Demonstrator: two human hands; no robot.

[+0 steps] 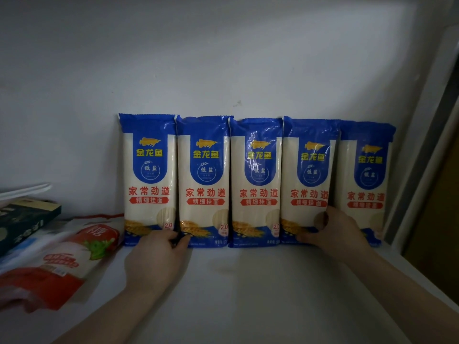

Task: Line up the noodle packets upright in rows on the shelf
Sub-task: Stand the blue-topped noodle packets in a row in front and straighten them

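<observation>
Standing upright on the shelf [248, 281], five noodle packets [255, 182] line the wall. Our left hand [159, 259] hides two bases, fingertips touching; our right hand [340, 232] grips the fourth packet [309, 180], partly covering the fifth.

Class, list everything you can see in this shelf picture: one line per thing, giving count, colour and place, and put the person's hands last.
noodle packets: five, blue and white, upright in one row against the back wall
shelf: one, white, under the packets
back wall: one, white, behind the packets
red bag: one, red and white, lying flat at the left of the shelf
dark box: one, dark green, far left, resting on other items
left hand: one, at the foot of the first and second packets from the left, fingers touching them
right hand: one, on the lower part of the fourth packet, fingers curled round its edge
</observation>
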